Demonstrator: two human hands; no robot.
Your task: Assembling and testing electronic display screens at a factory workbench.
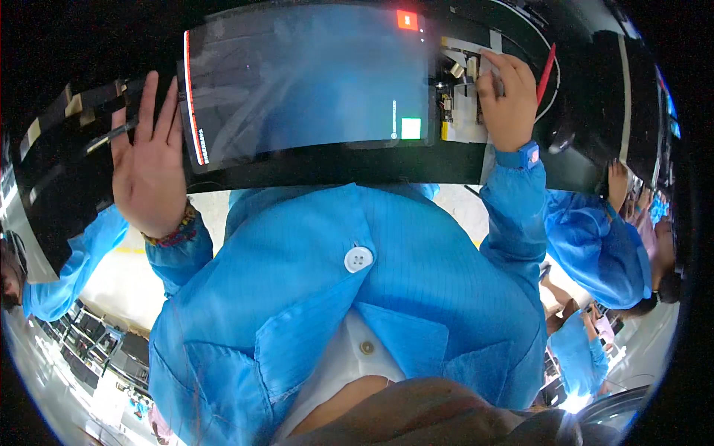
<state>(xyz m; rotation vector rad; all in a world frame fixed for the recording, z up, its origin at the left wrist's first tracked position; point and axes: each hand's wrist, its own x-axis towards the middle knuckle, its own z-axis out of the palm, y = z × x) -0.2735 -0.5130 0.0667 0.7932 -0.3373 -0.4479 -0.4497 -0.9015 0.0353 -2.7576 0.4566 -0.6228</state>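
With fingers (pixel 513 70) of the right hand (pixel 513 111) bent, grip indeterminable, and left hand (pixel 151 178) spread empty, reached to the black-and-yellow assembly (pixel 448 104) just right of the screen (pixel 320 82), probably risking its displacement through a careless nudge.

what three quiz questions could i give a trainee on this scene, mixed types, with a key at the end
1. Which of the person's hands has its fingertips at the small parts on the white surface: a) left, b) right?

2. True or false: the left hand is clenched in a fist.

3. Fill the gap: in the picture, the slim red object lies to the ___ of the right hand.

Key: 1. b; 2. false, its fingers are extended; 3. right.
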